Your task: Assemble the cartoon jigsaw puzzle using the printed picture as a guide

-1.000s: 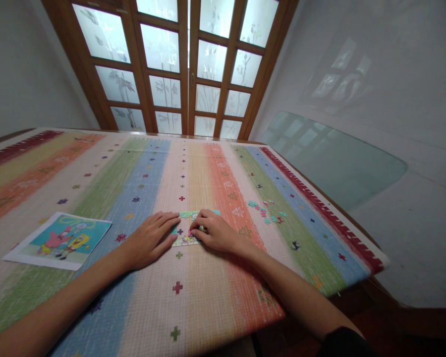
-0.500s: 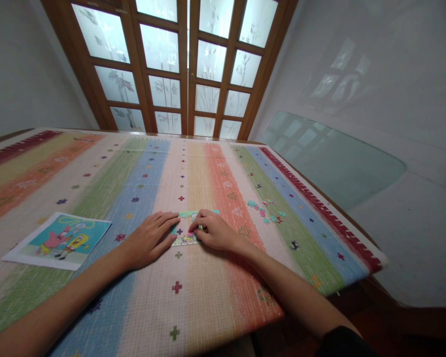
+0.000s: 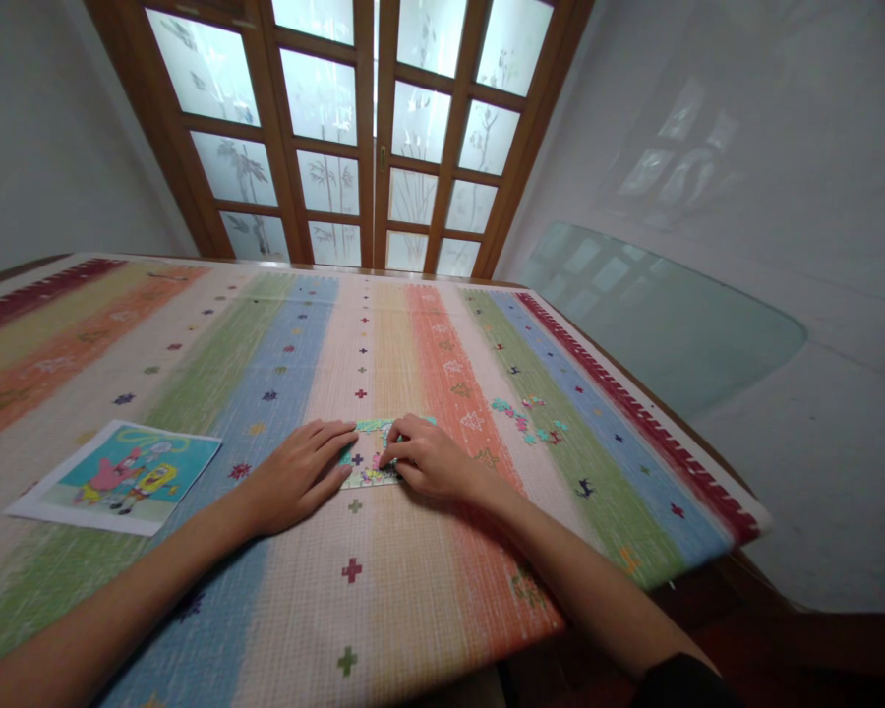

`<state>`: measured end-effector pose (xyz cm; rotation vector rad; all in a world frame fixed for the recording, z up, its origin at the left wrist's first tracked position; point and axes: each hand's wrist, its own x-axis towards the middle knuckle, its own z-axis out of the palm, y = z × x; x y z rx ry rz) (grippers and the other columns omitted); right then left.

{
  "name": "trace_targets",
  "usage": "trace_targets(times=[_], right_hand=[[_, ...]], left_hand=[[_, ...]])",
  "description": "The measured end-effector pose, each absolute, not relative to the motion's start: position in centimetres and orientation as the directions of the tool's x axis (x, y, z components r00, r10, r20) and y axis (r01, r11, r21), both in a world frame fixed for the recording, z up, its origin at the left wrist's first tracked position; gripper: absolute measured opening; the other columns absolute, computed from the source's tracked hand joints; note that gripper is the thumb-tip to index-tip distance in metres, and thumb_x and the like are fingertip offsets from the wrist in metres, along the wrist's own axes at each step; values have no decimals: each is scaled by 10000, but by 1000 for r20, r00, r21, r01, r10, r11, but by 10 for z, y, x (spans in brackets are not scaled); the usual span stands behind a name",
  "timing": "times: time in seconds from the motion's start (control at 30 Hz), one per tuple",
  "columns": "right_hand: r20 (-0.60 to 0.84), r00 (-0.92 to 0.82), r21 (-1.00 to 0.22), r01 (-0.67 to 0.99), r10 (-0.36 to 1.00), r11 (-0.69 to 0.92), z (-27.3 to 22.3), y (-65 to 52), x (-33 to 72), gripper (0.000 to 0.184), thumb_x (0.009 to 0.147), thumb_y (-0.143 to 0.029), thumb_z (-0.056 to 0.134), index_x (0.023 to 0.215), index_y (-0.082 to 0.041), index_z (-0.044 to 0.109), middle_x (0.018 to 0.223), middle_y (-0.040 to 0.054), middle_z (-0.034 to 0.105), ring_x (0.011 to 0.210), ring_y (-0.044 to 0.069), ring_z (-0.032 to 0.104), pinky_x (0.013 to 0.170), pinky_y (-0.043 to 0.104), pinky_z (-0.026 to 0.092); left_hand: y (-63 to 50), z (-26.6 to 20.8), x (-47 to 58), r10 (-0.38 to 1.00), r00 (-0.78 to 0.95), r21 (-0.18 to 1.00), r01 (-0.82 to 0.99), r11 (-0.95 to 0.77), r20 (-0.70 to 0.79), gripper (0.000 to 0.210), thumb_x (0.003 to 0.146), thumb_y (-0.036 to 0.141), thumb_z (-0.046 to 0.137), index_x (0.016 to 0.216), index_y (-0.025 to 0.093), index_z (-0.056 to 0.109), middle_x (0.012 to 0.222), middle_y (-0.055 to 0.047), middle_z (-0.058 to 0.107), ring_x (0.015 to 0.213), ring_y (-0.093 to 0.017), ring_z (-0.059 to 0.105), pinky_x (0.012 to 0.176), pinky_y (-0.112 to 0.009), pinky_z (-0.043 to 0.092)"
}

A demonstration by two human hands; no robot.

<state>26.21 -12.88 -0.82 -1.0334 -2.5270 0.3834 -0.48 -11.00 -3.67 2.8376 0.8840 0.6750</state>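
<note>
A small, partly assembled jigsaw puzzle [image 3: 365, 481] lies flat on the cloth, its border joined and the cloth showing through its middle. My left hand [image 3: 299, 479] rests along the puzzle's left edge, fingers stretched out and slightly apart. Over the right side of the puzzle, my right hand [image 3: 428, 460] has its thumb and forefinger pinched at a small pink puzzle piece [image 3: 377, 461] by the inner gap. The fingers cover much of the puzzle's right part.
Several loose puzzle pieces [image 3: 521, 423] are scattered to the right. A printed cartoon picture [image 3: 129, 474] lies at the left. The striped tablecloth [image 3: 295, 610] covers the table, whose right edge runs near a white wall [image 3: 841, 423]. Glazed wooden doors [image 3: 373, 138] stand behind.
My right hand has shifted slightly, its fingers loosening and spreading a little over the puzzle's inner gap. The left hand stays in place.
</note>
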Motion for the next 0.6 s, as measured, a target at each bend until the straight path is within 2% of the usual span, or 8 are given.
trace_targets(times=[0.13,0.33,0.47,0.6], right_hand=[[265,-639,-421,597,722,683,2,-118,278,288,883,-56,576,1060,-193,758,1047,86,660,979,204,596,907,331,486],[411,-444,-486,633,796,603,38,-99,344,355,812,-17,462,918,-195,749,961,60,681,884,179,627,835,319,489],[572,-161,-508,700,804,502,54,-100,403,319,802,-107,468,888,-214,756,955,57,707,870,194,640,823,336,481],[551,87,-580,755,830,306,50,-104,457,281,763,-218,494,833,-202,766,812,54,706,722,197,609,703,328,466]], left_hand=[[-110,-36,-5,557,734,209,518,-829,388,403,1075,394,407,1376,173,557,1407,-136,631,1298,-292,576,1133,-512,440],[-110,-36,-6,562,734,209,524,-826,380,379,1072,387,420,1378,200,543,1421,-121,623,1301,-288,576,1145,-520,433],[-110,-37,-6,557,739,197,523,-829,379,385,1080,392,403,1381,188,531,1420,-129,621,1303,-288,573,1137,-519,440],[-109,-37,-6,555,744,188,525,-830,372,391,1081,398,395,1379,187,534,1423,-128,620,1304,-290,572,1139,-523,434]])
